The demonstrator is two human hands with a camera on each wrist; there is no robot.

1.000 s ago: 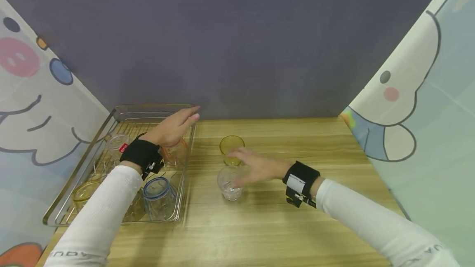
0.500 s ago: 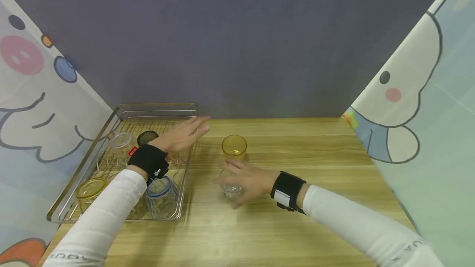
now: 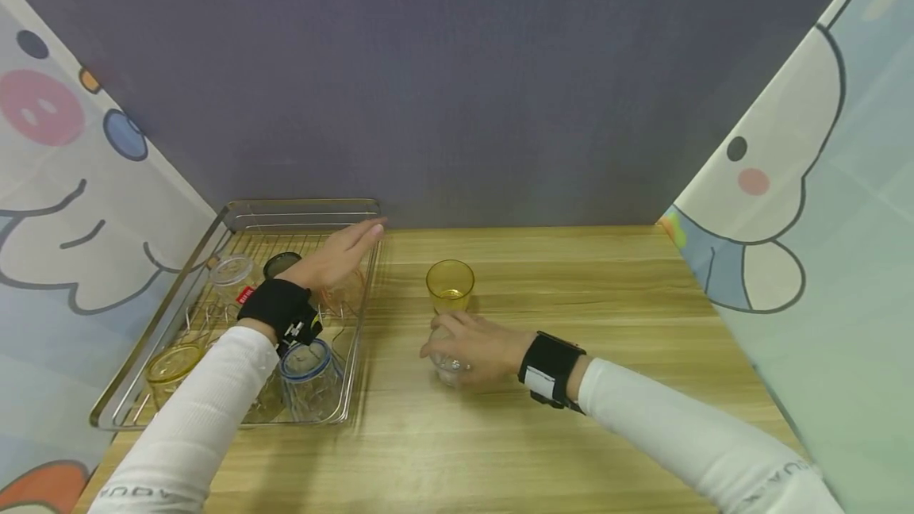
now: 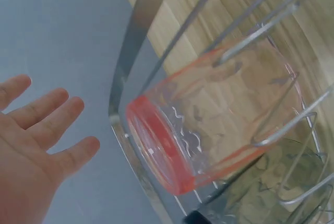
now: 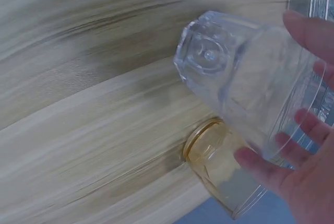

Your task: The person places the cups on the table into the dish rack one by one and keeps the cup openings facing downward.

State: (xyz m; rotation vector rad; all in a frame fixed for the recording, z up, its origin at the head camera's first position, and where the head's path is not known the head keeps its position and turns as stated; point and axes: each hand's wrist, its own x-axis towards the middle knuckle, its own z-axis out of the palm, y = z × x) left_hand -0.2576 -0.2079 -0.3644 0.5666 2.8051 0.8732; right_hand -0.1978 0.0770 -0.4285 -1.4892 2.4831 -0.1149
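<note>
My right hand (image 3: 489,347) holds a clear drinking glass (image 5: 250,72) from above, fingers and thumb spread round it near its rim. The glass looks upright over the wooden table, and the fingers partly hide it in the head view. Just behind it stands an amber glass (image 3: 450,284), upright. My left hand (image 3: 336,256) is over the right side of a wire rack (image 3: 357,331), with its fingers straight and holding nothing. Below that hand, an orange-tinted glass (image 4: 219,109) stands upside down in the rack; a dark glass (image 4: 276,182) is beside it.
Several more glasses are in the rack, among them a blue-rimmed one (image 3: 310,379), a yellow one (image 3: 174,367) and a clear one with a red label (image 3: 234,272). A grey wall (image 3: 457,101) closes off the table's back; printed panels flank both sides.
My right hand has come down onto the clear glass and its fingers have closed round it. The left hand has shifted slightly but stays over the rack.
</note>
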